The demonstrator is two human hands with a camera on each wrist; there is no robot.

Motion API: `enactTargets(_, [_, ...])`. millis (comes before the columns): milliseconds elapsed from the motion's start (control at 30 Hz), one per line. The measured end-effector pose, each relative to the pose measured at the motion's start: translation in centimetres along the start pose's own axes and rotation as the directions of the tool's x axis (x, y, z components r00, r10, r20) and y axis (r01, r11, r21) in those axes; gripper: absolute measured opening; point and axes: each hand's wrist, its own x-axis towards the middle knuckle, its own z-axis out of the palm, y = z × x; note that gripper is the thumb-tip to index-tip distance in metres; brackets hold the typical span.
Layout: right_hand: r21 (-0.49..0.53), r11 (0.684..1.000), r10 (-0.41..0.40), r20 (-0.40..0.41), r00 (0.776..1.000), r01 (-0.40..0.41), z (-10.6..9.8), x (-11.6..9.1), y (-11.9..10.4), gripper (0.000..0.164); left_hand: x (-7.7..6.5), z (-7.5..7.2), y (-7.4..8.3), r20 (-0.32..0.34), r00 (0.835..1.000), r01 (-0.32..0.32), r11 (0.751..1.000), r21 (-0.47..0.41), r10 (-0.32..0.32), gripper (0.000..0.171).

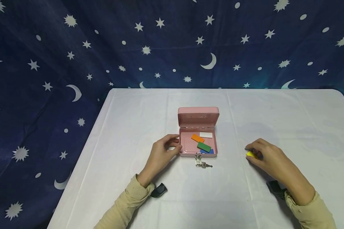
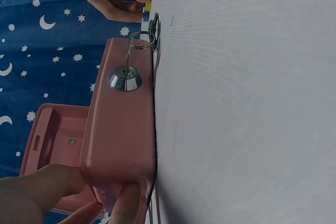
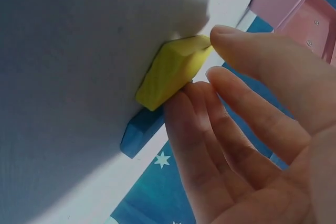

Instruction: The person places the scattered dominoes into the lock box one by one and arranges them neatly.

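A pink cash box (image 1: 182,155) sits on the white table, lid (image 1: 198,120) raised. Inside lie an orange block (image 1: 197,138), a green block (image 1: 204,147), a white block (image 1: 205,135) and a blue block (image 1: 208,151). My left hand (image 1: 162,149) touches the box's left side, thumb by the rim and fingers against the outer wall. To the right of the box, my right hand (image 1: 270,158) pinches a yellow block (image 3: 173,69) between thumb and fingers, low at the tabletop. Another blue block (image 3: 139,132) lies just beyond the yellow one, partly hidden.
A key sits in the front lock (image 2: 125,80), with a ring (image 2: 140,40) and a second key (image 1: 207,165) hanging from it. Behind the white table (image 1: 137,108) hangs a dark blue cloth (image 1: 172,44) with stars and moons. Dark straps (image 1: 159,190) show at both wrists.
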Motion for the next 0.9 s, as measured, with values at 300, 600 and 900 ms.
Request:
enactTargets(300, [0.001, 1.000, 0.000, 0.003, 1.000, 0.000, 0.18, 0.05, 0.01, 0.026, 0.01, -0.01, -0.04, -0.004, 1.000, 0.000, 1.000, -0.003, 0.000, 0.036])
enactTargets(600, [0.009, 1.000, -0.027, -0.025, 0.999, 0.027, 0.38, 0.02, -0.09, 0.028, 0.00, -0.06, 0.01, -0.003, 1.000, 0.006, 1.000, -0.011, -0.006, 0.037])
enactTargets(900, [0.012, 0.999, -0.043, -0.023, 0.999, 0.044, 0.43, 0.03, -0.07, 0.028, 0.00, -0.05, 0.00, -0.003, 1.000, 0.003, 1.000, -0.003, -0.003, 0.036])
